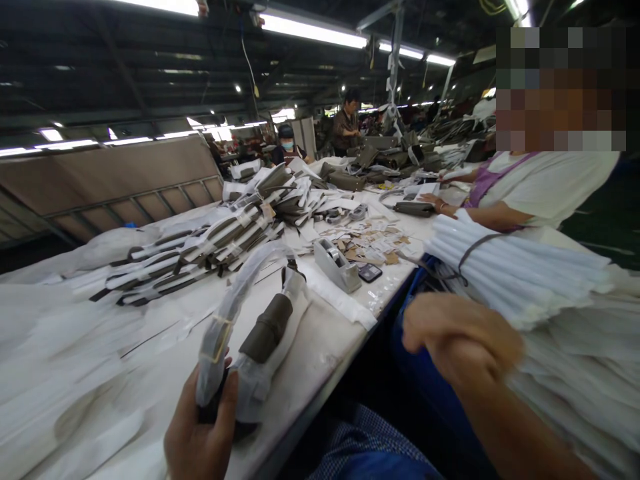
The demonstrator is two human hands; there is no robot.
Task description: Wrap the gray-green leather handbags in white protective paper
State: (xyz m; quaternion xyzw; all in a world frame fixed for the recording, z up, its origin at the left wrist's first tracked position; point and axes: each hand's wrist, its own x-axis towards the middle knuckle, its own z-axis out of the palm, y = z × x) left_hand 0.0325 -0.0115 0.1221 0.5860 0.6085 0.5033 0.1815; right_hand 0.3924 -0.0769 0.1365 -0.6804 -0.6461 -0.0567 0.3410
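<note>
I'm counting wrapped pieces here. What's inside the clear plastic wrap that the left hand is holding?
Through the plastic wrap held by the left hand an olive-grey padded piece shows. The lower end is covered by the thumb, so what lies there cannot be seen.

i count one tape dispenser (336,265) on the counter (320,347), one small dark phone (370,271) beside it, one wrapped strap (260,320) in my left grip (203,433), one tied bundle of white tubes (505,267), and three other people: one seated right, two far back.
</note>
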